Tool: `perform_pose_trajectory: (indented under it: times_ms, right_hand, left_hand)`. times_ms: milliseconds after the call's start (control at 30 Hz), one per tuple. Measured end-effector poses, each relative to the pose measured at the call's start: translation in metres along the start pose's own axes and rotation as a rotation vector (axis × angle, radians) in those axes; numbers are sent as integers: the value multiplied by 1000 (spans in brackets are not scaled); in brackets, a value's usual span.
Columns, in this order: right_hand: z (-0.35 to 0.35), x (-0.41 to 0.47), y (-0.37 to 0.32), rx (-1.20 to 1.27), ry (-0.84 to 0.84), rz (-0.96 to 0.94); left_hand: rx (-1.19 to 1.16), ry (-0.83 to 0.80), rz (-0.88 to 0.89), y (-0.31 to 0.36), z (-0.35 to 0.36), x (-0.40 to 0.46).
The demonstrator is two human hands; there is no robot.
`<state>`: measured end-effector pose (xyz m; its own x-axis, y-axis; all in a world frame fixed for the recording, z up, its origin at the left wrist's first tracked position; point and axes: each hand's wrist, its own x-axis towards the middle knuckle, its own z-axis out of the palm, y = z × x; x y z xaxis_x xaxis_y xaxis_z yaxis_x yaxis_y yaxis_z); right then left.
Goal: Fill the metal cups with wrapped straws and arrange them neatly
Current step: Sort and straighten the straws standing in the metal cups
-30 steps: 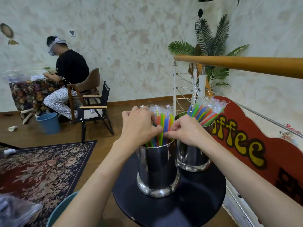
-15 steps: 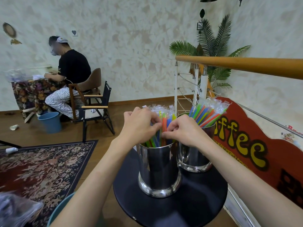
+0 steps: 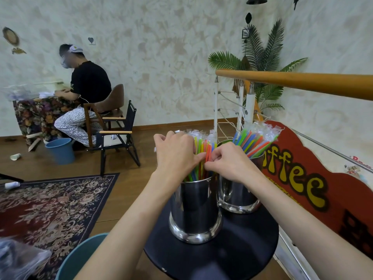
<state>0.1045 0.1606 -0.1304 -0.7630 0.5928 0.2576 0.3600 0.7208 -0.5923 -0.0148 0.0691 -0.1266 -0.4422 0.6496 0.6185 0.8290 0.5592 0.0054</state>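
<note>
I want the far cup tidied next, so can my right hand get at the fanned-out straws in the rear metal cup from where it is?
Probably yes. The right hand sits beside the rear metal cup, and its fanned coloured wrapped straws stand uncovered.

We see two shiny metal cups touching, colourful wrapped straws upright in the near one, leaning behind.

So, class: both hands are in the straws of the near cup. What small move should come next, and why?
Probably spread the straws evenly around the near cup. Left hand and right hand pinch them in one tight bunch, while the far cup's straws fan out.
</note>
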Motion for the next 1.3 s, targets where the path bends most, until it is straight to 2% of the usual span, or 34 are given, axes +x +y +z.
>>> perform_pose_trajectory:
  times_ms: [400,667,1033,1300]
  right_hand:
    - [-3,-1,3,98,-33,67]
    - [-1,-1,3,67,-31,45]
    - [1,1,6,85,-41,48]
    - [0,2,8,86,-34,17]
  left_hand:
    - [-132,-25,-10,-5,4,0]
    - [-115,-20,35,-6,3,-2]
    - [-39,-88,6,2,0,2]
    - [-132,-122,7,-4,0,1]
